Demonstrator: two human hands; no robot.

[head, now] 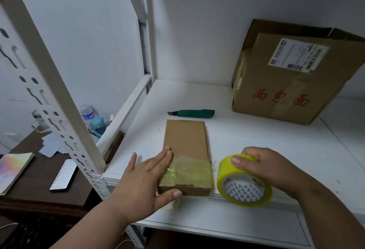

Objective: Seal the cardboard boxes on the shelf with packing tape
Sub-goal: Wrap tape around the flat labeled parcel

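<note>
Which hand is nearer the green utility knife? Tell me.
Left. The left hand lies flat on the small box, just in front of the utility knife; the right hand holds the tape roll, further right.

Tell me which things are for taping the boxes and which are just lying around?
For the job: small box, tape roll in right hand, left hand pressing tape, big box, knife.

Lying about: phone, notebook, bottles.
</note>
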